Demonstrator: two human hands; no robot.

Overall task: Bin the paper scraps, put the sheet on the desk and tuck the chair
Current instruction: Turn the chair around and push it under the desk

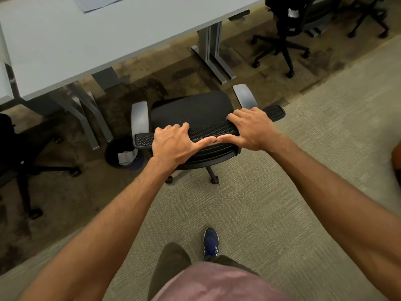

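Chair (191, 109): on carpet, clear of the desk (86, 40) front edge, untucked. Left hand (173, 146) and right hand (253, 129): fingers curled over the backrest top, set to push. Sheet (97, 2): desk's far edge. Bin (121, 152): holds scraps.

Two black office chairs (284, 29) far right; another (13, 153) left; blue shoe (211, 242) on carpet (303, 192).

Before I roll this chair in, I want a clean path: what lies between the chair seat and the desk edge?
The head view shows only bare, stained carpet between the chair and the desk. The bin stands off to the left, beside a desk leg.
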